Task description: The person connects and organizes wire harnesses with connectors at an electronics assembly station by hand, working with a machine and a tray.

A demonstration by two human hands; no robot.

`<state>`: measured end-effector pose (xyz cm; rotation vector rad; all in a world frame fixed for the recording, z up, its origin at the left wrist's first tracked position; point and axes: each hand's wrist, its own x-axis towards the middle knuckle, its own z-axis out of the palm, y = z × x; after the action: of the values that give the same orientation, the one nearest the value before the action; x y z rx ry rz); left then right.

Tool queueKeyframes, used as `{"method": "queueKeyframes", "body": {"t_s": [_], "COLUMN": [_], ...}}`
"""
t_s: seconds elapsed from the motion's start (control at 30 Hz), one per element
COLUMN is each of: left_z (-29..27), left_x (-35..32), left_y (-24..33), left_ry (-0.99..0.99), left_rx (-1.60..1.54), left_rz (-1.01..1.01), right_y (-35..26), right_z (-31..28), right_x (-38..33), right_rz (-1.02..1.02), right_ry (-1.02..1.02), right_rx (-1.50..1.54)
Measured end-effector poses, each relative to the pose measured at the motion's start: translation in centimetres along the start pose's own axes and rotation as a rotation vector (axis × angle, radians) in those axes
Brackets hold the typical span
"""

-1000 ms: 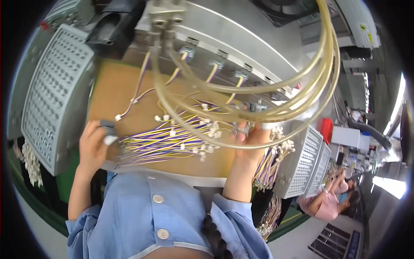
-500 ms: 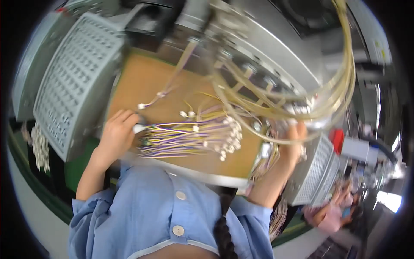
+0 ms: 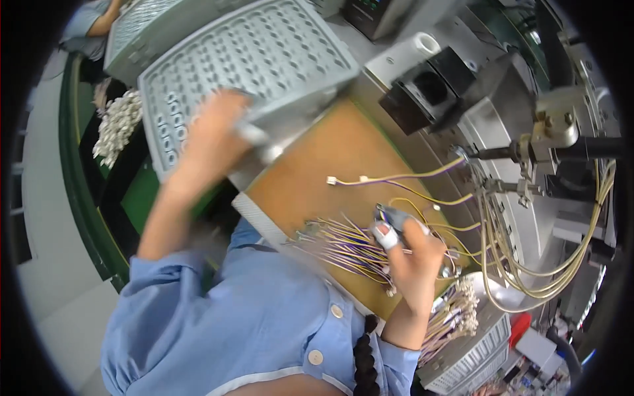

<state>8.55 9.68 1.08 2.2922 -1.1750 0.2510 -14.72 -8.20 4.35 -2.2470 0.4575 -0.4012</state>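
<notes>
My left hand [image 3: 214, 135], smeared by motion, is over the near edge of a pale grey tray [image 3: 264, 56] with rows of small holes; whether it holds anything is unclear. A white blur shows at its fingertips. Above the wooden board [image 3: 310, 165], my right hand [image 3: 416, 264] has thumb and forefinger closed, with white and grey coverings on the tips. The end of a thin wire lead [image 3: 381, 212] sticks out between them. Beneath lies a bundle of yellow, purple and white wires [image 3: 343, 247]. Another connector-tipped lead [image 3: 396, 177] stretches across the board toward the machine.
A metal clamp fixture [image 3: 551, 129] with looping yellowish cables [image 3: 555, 277] stands on the right. A black box-shaped device [image 3: 429, 86] sits behind the board. White connectors [image 3: 119, 129] hang at left, and more bundled wires [image 3: 456, 310] lie at lower right.
The view has turned, bringing the grey tray nearer the middle. My left hand has gone from the wire bundle to the tray. My right hand has moved from the looped cables onto the bundle.
</notes>
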Motion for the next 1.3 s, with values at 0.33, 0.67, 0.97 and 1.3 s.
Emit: {"method": "queueKeyframes", "body": {"t_s": [0.33,0.67,0.97,1.3], "left_z": [-2.4,3.8,4.1,4.2], "left_x": [-4.5,0.2,-0.5,0.7], "left_y": [-13.9,12.2,13.4,13.2], "left_ry": [0.003,-0.432,-0.501,-0.299], "left_rx": [0.16,-1.241,-1.247,-0.887], "left_rz": [-0.32,0.074,0.118,0.451], "right_y": [1.6,1.0,1.0,1.6], "right_z": [-3.4,-2.1,-3.4,-3.6], "right_x": [-2.0,-1.7,-3.0,-3.4], "right_rz": [0.201,0.129,0.125,0.272], "right_ry": [0.152,0.041,0.013,-0.031], "right_rx": [0.382,0.377,0.424,0.381]}}
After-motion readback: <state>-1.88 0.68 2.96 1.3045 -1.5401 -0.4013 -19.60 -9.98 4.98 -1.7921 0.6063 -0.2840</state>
